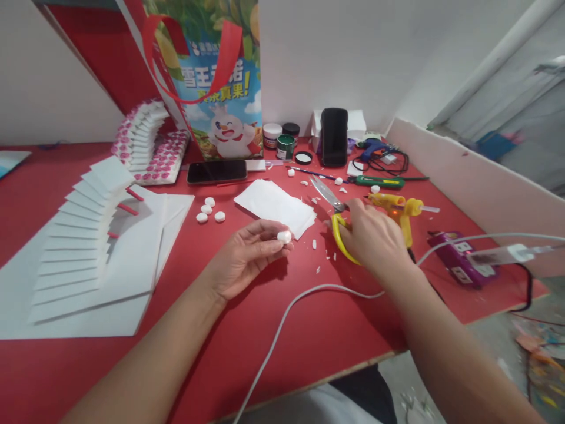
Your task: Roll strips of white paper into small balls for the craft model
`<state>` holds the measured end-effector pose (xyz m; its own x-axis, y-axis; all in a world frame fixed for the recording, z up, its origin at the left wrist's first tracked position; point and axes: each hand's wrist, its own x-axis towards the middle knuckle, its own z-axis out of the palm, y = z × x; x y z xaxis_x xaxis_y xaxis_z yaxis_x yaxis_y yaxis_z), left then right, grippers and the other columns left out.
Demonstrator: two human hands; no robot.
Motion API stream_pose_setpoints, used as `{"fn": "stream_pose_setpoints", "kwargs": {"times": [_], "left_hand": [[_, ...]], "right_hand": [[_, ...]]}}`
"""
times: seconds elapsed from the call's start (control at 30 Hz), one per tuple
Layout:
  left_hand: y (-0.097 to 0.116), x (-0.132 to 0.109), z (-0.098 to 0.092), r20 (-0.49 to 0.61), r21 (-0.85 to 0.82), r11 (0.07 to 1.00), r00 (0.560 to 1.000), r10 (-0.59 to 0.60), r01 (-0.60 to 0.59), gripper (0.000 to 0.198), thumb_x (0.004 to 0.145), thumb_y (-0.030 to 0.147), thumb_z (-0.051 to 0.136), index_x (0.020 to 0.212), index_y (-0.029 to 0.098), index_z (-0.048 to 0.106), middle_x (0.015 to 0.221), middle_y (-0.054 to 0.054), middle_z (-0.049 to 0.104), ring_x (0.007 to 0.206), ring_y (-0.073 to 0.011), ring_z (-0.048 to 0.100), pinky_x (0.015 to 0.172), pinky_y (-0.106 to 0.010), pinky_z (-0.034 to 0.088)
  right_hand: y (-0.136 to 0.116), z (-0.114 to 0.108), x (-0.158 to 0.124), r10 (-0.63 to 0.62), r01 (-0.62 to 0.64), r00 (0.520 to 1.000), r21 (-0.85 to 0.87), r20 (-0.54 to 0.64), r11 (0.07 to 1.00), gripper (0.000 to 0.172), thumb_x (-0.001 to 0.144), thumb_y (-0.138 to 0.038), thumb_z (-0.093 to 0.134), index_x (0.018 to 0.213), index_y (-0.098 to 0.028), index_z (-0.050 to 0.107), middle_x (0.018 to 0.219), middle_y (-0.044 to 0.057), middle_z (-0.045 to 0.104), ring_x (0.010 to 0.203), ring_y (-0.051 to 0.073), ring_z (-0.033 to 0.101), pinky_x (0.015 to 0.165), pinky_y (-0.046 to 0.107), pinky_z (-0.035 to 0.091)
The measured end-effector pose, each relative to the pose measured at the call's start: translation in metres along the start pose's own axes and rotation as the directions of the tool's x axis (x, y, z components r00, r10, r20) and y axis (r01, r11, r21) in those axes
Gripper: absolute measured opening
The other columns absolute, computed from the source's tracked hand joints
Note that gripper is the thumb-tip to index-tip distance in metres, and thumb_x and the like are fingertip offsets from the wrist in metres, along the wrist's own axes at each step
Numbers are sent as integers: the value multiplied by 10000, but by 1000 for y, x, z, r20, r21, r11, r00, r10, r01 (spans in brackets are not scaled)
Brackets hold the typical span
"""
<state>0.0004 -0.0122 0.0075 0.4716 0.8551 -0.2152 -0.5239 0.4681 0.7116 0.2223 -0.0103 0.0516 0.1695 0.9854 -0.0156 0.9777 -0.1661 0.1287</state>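
the left hand (249, 253), half curled, pinches a small rounded white piece (284, 237) above a red tabletop (335, 330), while the right hand (375, 232) closes around yellow-handled metal scissors (338, 207), their blades near a stack of white rectangular sheets (274, 203).

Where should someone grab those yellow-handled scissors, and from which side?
The scissors are probably best taken by the yellow handle, coming from the near right, where the right hand is: its loop faces the person, while the metal blades point away, to the far left.
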Motion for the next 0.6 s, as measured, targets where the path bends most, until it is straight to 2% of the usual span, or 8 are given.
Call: {"fn": "stream_pose_setpoints", "kwargs": {"times": [0.2, 0.3, 0.4, 0.43, 0.5, 0.53, 0.6], "left_hand": [[-1, 2, 0, -54, 84, 993, 994, 91, -87, 200, 690, 171, 876, 869, 185, 787, 856, -21, 768, 750, -94, 710, 755, -183, 594], [-3, 1, 0, -67, 278, 946, 979, 193, -168, 186, 749, 201, 840, 924, 195, 776, 858, -23, 754, 759, -114, 706, 750, -224, 596], [-5, 0, 0, -71, 510, 828, 948, 310, -232, 255, 782, 215, 811, 1028, 199, 746, 887, -28, 731, 809, -148, 699, 744, -272, 597], [-5, 0, 1, -60, 585, 768, 931, 360, -260, 264, 792, 221, 801, 1047, 199, 737, 905, -31, 723, 825, -154, 692, 746, -280, 594], [-5, 0, 1, 8, 735, 594, 881, 474, -326, 209, 825, 223, 766, 1029, 192, 732, 939, -39, 707, 841, -153, 671, 763, -285, 579], [-4, -1, 0, 64, 795, 487, 849, 525, -361, 163, 843, 215, 745, 1003, 187, 733, 952, -43, 699, 839, -147, 660, 775, -284, 569], [-4, -1, -1, 171, 863, 298, 792, 586, -407, 88, 868, 172, 699, 950, 175, 729, 969, -49, 686, 843, -141, 645, 793, -279, 550]], "right_hand": [[-3, 17, 2, 24, -19, 996, -66, 85, 998, 343, 1013, -368, 425, 1150, -90, 572, 1003, 205, 717, 976, 329, 713, 668, 313, 410], [-1, 11, 2, -40, 50, 995, -113, 86, 992, 304, 1004, -322, 445, 1128, -90, 597, 1018, 215, 712, 954, 313, 719, 648, 303, 407], [-4, -8, 3, -88, 100, 991, -113, 102, 989, 284, 960, -341, 567, 1066, -89, 647, 971, 217, 725, 915, 314, 718, 619, 303, 393], [-7, -15, 3, -101, 105, 992, -50, 78, 993, 275, 953, -352, 589, 1037, -100, 664, 931, 199, 735, 885, 307, 717, 612, 305, 388], [-17, -23, 3, -181, 182, 983, 236, -28, 955, 233, 955, -351, 598, 1015, -143, 686, 856, 130, 749, 819, 259, 707, 616, 299, 392], [-23, -24, 3, -239, 250, 968, 416, -80, 874, 212, 947, -355, 610, 988, -164, 695, 818, 91, 749, 778, 228, 696, 617, 291, 400], [-37, -18, 2, -347, 299, 934, 729, -89, 616, 196, 912, -365, 649, 878, -177, 695, 773, 43, 740, 700, 174, 675, 600, 269, 419]]}}
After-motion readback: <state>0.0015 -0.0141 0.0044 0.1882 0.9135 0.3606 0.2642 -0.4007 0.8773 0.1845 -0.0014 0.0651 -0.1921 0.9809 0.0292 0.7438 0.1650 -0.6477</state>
